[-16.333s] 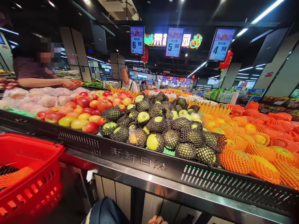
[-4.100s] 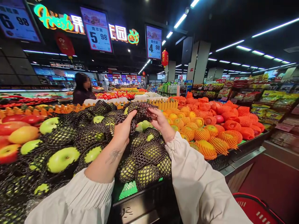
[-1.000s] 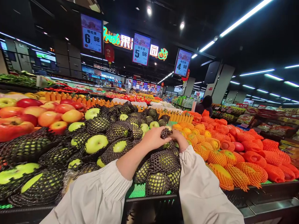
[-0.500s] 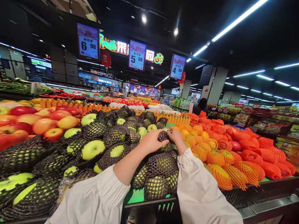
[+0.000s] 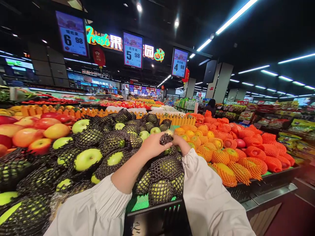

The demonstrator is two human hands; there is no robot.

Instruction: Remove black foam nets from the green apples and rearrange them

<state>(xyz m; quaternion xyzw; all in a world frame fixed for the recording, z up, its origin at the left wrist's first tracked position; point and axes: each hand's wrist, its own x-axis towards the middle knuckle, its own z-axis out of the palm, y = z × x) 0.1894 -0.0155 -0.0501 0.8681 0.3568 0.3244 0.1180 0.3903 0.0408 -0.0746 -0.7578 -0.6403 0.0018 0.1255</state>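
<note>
Both my arms in white sleeves reach over a pile of green apples (image 5: 87, 159), most of them wrapped in black foam netting. My left hand (image 5: 152, 145) and my right hand (image 5: 180, 142) are closed on the same scrunched piece of black foam net (image 5: 165, 139), held just above the pile. A bare green apple (image 5: 168, 150) lies right under the net, between my hands. More netted apples (image 5: 166, 168) lie below my wrists.
Red and yellow apples (image 5: 27, 134) fill the left of the stand. Oranges in orange netting (image 5: 231, 157) fill the right. The black front edge of the stand (image 5: 157, 216) runs below my arms. Price screens (image 5: 133, 49) hang overhead. A person (image 5: 210, 107) stands far behind.
Across the last second my hands have stayed together on the black net, drifting slightly left in view as my head turned. Earlier they were stretching a net open higher over the pile.
</note>
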